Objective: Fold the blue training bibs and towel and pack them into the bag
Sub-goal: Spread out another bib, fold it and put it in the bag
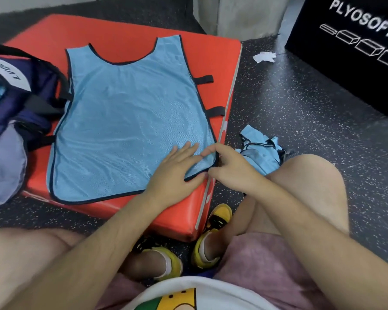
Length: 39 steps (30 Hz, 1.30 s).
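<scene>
A light blue training bib [126,113] with dark trim lies spread flat on a red mat [213,57]. My left hand [177,168] rests flat on its near right corner, fingers spread. My right hand [229,166] pinches that same corner at the hem, thumb and forefinger closed on the fabric. A crumpled pile of more blue bibs [262,153] lies on the floor just right of the mat, beside my knee. The dark blue bag [16,104] sits open at the left edge of the mat, with blue fabric showing inside. No towel is clearly identifiable.
A grey-lilac cloth [5,171] hangs from the bag's near side. A black plyo box [349,48] stands at the back right. A scrap of white paper [263,57] lies on the speckled dark floor. My knees and yellow shoes [213,233] sit close to the mat.
</scene>
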### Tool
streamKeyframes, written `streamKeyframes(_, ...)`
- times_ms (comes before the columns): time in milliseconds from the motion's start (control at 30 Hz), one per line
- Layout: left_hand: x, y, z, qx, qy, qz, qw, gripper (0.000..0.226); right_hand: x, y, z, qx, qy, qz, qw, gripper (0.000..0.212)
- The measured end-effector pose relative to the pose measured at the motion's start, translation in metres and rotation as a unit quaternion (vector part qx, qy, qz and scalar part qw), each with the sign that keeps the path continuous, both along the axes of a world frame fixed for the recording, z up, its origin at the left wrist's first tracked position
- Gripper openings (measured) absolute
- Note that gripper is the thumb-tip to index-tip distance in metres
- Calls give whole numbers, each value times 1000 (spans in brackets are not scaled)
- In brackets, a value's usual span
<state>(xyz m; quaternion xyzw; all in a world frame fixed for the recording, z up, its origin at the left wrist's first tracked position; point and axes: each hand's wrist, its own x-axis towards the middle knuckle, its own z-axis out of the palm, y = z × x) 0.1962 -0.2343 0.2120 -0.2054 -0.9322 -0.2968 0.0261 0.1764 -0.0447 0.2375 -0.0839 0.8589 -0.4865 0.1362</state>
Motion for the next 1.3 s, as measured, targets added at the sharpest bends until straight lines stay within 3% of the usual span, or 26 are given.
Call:
streamKeyframes(67, 1, -1, -2, 22, 20, 15, 999, 44, 5, 3, -6, 7, 48, 12, 999, 38)
streamKeyframes(200, 5, -4, -1, -9, 40, 22, 999, 45, 6, 5, -6, 87, 196, 56, 975, 26)
streamKeyframes(300, 7, -4, 2, -36, 48, 20, 998, 44, 3, 5, -5, 206, 347, 55, 913, 18)
streamKeyframes(400, 10, -9, 4, -42, 59, 20, 997, 45, 1, 3, -2, 253, 415, 103, 868, 21)
streamKeyframes(633, 25, -70, -7, -18, 42, 40, 998, 46, -3, 11, -1, 270, 422, 116, 858, 33)
streamKeyframes(700, 30, -81, -6, -32, 28, 34, 998, 48, -2, -2, -2, 264, 434, 151, 848, 43)
streamKeyframes(800, 31, -83, -4, -35, 13, 35, 999, 50, -1, -23, -9, 249, 431, 194, 845, 39)
streamKeyframes(1133, 64, -172, 2, -4, -37, 178, 983, 77, -11, 1, 7, 287, 246, 115, 918, 42)
streamKeyframes(1200, 70, -191, 7, -12, -20, 213, 977, 70, -15, 8, 12, 290, 223, 109, 924, 41)
streamKeyframes(1300, 74, -207, 20, -21, 31, 231, 972, 40, -21, 20, 22, 250, 238, 94, 934, 31)
